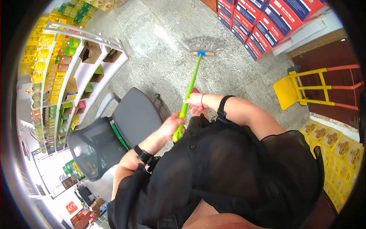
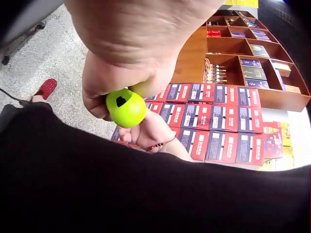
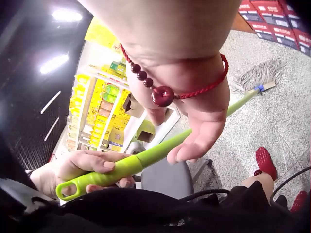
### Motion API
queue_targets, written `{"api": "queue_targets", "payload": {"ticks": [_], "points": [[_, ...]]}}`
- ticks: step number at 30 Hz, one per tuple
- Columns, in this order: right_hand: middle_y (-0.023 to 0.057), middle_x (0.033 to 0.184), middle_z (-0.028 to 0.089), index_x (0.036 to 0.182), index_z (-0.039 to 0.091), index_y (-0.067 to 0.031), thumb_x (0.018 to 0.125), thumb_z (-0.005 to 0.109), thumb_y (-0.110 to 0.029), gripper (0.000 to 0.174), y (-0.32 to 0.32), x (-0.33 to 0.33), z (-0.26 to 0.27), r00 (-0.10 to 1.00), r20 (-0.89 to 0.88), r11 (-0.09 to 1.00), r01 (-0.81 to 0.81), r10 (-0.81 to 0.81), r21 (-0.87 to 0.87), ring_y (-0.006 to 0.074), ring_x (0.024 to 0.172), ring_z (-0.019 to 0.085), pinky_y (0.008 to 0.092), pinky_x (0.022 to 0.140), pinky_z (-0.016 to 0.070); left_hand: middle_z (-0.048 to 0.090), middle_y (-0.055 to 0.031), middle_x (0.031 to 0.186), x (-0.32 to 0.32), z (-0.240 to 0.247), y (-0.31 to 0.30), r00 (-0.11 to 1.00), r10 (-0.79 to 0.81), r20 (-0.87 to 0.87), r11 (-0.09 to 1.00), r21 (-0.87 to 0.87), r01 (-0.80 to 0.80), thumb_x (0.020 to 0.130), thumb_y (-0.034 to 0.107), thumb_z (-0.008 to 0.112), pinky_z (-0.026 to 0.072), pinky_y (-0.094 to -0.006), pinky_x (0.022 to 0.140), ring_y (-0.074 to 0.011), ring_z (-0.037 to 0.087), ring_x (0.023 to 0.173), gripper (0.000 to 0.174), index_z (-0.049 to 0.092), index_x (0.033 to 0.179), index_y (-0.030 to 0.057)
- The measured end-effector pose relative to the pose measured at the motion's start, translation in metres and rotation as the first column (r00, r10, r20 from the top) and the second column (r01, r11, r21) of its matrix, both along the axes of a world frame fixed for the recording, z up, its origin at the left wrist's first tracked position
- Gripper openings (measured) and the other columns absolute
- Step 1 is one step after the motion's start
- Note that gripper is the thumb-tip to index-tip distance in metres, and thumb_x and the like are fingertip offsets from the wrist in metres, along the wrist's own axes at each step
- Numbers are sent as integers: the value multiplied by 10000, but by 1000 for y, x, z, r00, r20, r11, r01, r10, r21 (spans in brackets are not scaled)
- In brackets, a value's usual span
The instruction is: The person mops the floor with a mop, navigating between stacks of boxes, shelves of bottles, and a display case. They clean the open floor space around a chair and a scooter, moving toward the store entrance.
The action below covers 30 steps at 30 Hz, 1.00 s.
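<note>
A string mop with a bright green handle stretches forward from my body. Its grey strands spread on the floor beyond a blue joint. My left hand grips the handle close to its butt end, and the left wrist view shows that rounded green end poking out of the fist. Farther up the pole, my right hand holds the shaft, its fingers bent over it in the right wrist view. A red beaded bracelet circles the right wrist.
A grey office chair stands close on the left, before shelves of packaged goods. Stacked red and blue boxes line the far right. A yellow hand truck and yellow cartons stand along the right side.
</note>
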State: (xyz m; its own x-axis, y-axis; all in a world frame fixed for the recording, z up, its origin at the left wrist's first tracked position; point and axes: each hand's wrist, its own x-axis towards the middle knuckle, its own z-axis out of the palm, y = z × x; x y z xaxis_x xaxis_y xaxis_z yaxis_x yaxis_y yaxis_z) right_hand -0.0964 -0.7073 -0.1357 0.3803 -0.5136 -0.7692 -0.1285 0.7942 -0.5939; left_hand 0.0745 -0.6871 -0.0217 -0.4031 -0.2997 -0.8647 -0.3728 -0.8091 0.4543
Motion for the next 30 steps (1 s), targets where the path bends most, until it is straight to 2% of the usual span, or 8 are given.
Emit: {"api": "queue_targets", "payload": {"ticks": [1,4,6,11,16,18,23,30], "points": [[192,879,606,1049,501,32,854,476,-410,484,-24,1,6,992,-64,994,-113,113,1,235,532,587,358,469,493,492,-55,778,-9,1,-11,999,-36,-18,999,-19,36,765,43,505,426,-268,453,-148,489,519,644,209,1336,74],[159,790,608,943,542,42,848,497,-377,432,-82,-1,-12,970,-140,980,-197,197,7,215,512,576,342,449,481,479,-53,759,-16,-16,-62,999,36,-36,999,-32,-37,762,36,500,421,-261,457,-147,481,522,650,205,1340,71],[146,762,592,932,530,17,836,523,-317,348,-127,-4,-49,982,-173,996,59,-70,-65,214,500,570,330,405,461,480,-55,759,-27,-35,-118,995,67,-67,996,-47,-70,771,37,492,419,-260,452,-144,476,517,614,236,1329,71],[149,764,579,937,516,-54,831,526,-243,216,-261,-60,-82,919,-207,942,334,-335,-39,236,507,572,338,353,440,481,-55,751,-90,-81,-254,995,6,-101,992,-124,-18,785,49,491,415,-260,443,-143,476,517,466,354,1230,45],[140,757,574,1037,480,-41,844,512,-251,288,-347,-111,-81,800,-451,910,276,-396,-309,249,542,584,362,377,460,514,-63,754,-160,-123,-359,977,-12,-211,986,-167,-24,795,57,509,436,-270,468,-156,503,560,308,414,1085,14],[143,648,566,971,517,-23,857,480,-280,284,-367,-123,-82,763,-406,859,387,-503,-337,241,420,532,373,352,411,518,-66,743,-179,-133,-383,981,-4,-193,979,-203,-36,799,63,498,429,-265,444,-154,494,529,240,437,1027,13],[140,660,573,998,516,-26,855,482,-265,281,-393,-142,-74,798,-315,857,459,-513,-234,246,427,536,370,358,423,554,-79,766,-195,-127,-413,990,39,-137,975,-211,-67,815,84,493,423,-260,426,-146,489,501,173,468,968,7],[144,690,584,983,493,-18,827,534,-229,266,-395,-113,-69,895,-349,959,241,-279,-150,230,482,575,335,375,451,527,-51,745,-145,-113,-400,981,-15,-193,989,-148,-14,835,114,502,421,-252,432,-129,489,527,232,458,1051,42]]}}
